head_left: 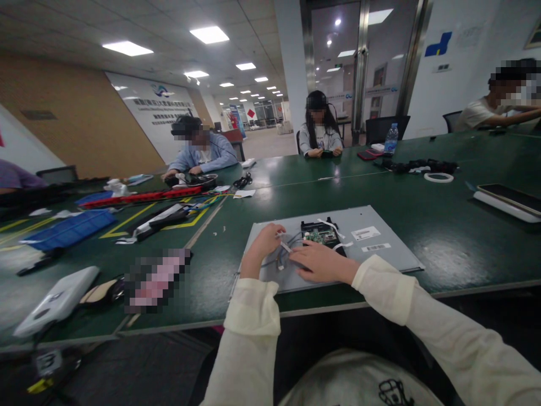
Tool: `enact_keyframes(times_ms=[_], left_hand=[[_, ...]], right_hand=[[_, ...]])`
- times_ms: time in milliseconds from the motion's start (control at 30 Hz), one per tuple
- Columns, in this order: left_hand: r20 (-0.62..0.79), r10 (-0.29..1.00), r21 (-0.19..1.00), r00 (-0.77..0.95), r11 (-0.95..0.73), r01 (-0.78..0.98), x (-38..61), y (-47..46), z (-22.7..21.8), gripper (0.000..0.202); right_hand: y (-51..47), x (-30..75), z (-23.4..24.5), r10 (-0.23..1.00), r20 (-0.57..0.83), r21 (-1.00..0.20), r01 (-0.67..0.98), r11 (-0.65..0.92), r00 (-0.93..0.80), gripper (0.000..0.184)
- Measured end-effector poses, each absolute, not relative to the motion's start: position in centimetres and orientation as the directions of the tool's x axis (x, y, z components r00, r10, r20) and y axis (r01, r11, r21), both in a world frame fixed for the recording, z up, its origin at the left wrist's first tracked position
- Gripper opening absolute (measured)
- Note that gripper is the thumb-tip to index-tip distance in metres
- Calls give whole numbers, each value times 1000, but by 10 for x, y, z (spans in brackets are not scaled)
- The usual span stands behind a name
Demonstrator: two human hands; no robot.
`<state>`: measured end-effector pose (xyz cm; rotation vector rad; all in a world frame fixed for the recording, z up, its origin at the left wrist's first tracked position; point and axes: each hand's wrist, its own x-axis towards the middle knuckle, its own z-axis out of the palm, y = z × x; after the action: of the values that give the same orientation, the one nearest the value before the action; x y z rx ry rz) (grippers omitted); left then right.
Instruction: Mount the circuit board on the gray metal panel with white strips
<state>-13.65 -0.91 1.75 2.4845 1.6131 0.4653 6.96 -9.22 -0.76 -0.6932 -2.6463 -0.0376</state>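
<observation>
A flat grey metal panel [393, 248], like the back of a display, lies in front of me at the table edge. On it sits a green circuit board [325, 235] in a black frame, with strips of white tape around it. Grey cables [270, 261] run from the board toward the left. My left hand [265, 241] is over the panel's left part, its fingers closed on one end of a short white tape strip [286, 246]. My right hand [319, 263] rests low over the panel, fingertips closed at the strip's other end, above the cables.
Left of the panel lie a pink phone-like item [158, 281], a white device [59, 299] and a blue tray [70, 228]. A tablet-like device [511, 200], a tape roll [438, 177] and a water bottle [391, 139] are to the right. Other people sit around the green table [456, 248].
</observation>
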Motion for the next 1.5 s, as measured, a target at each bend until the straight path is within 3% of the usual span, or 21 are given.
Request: enact_keyframes(times_ms=[100,200,533,833,1100,1300,1400,1500], left_hand=[[209,879,186,429,-466,865,-129,-28,21,35],[215,901,169,377,-414,894,-122,-53,16,33],[71,944,45,321,-325,945,-116,-83,-5,40],[117,965,90,235,-246,965,-101,-94,-8,44],[187,965,89,182,-201,976,-96,-99,-11,42],[205,970,170,130,-166,971,-92,-96,-7,44],[219,971,202,95,-140,969,-85,-96,-3,47],[279,953,206,114,-175,963,-70,-100,-1,43]], right_hand=[[-93,69,-8,470,388,-82,478,875,-793,37],[-93,68,-8,466,386,-74,477,876,-796,36],[-102,69,-6,461,367,-60,474,878,-808,40],[-133,82,-18,570,379,-207,533,820,-729,55],[-145,96,-12,617,397,-316,530,787,-679,43],[-111,164,-5,843,433,-516,679,523,-320,29],[-86,193,-16,893,367,-580,686,439,-261,26],[-72,201,-27,907,333,-569,712,411,-257,27]])
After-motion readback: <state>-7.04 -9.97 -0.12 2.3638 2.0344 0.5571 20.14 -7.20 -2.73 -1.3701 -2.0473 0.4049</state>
